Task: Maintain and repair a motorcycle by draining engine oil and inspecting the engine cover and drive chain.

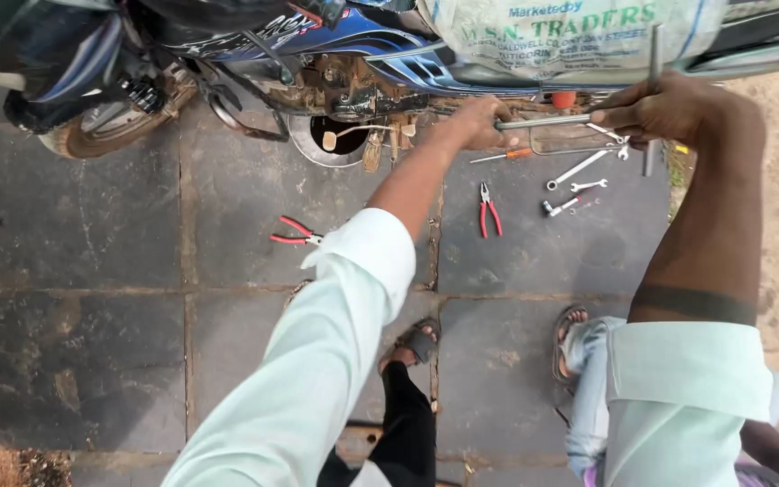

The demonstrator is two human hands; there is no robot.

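Note:
My left hand [480,122] is closed on one end of a long metal rod [543,121] just below the blue motorcycle [353,45]. The other end of that rod sits under my right hand [655,110], which also grips a T-shaped metal tool [653,90] standing upright. Both arms reach forward in pale rolled-up sleeves. The rod lies level under the motorcycle's frame, by a bent metal bracket [570,144].
On the dark stone slabs lie two red-handled pliers [490,212] [295,233], a screwdriver [502,156], spanners [579,169] and a socket piece [559,206]. A round pan [331,140] sits under the engine. A printed sack [579,36] covers the seat. Sandalled feet [416,343] stand below.

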